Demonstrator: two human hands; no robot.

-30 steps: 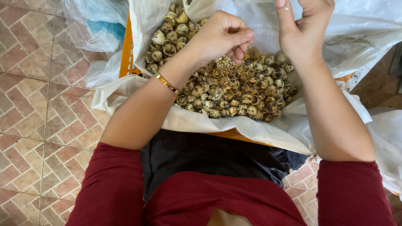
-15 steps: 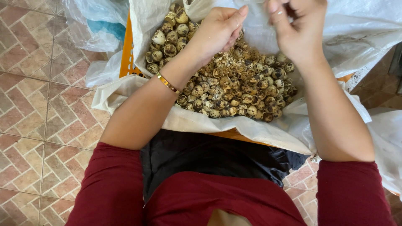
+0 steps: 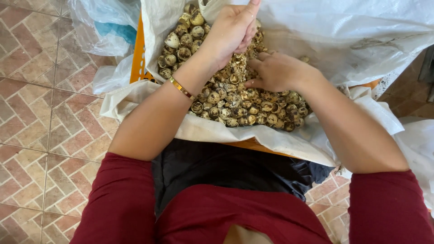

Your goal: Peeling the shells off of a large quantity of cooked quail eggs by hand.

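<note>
1. Herringbone brick-pattern floor tiles (image 3: 40,135) in pink and tan fill the left side; person seated, dark red sleeves and dark lap at near edge.
2. White woven sack (image 3: 316,27) lies open across the lap and an orange crate (image 3: 138,54), sack mouth rolled down toward the near side.
3. Pile of speckled quail eggshells (image 3: 253,110) sits inside the sack, centre of view, mostly broken and empty; some whole-looking ones at far left of pile.
4. Left hand (image 3: 230,29) raised over far part of pile, fingers curled loosely together, thumb up; whether it holds a shell, cannot tell.
5. Gold bangle (image 3: 181,88) on the left wrist.
6. Right hand (image 3: 278,72) palm-down on the shells just right of centre, fingers bent and narrow, tips touching the pile; grip contents hidden.
7. Clear plastic bag (image 3: 106,27) with something blue inside, far left on floor, beside crate.
</note>
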